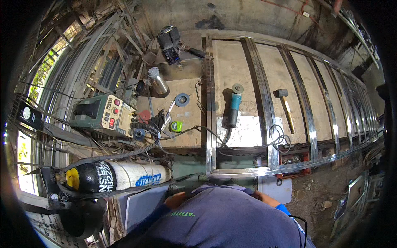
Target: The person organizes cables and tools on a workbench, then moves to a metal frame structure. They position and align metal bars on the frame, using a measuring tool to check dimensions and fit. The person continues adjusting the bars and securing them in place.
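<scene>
Partly hidden, left hand, right hand flank cloth shirt; can't tell either grip; shiny ladder-shaped metal frame.

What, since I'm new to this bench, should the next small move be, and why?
Perhaps lift the cord loops off the frame with the right hand: they lie across one of its bars, to the right of the grinder, and that hand looks the nearer one.
</scene>
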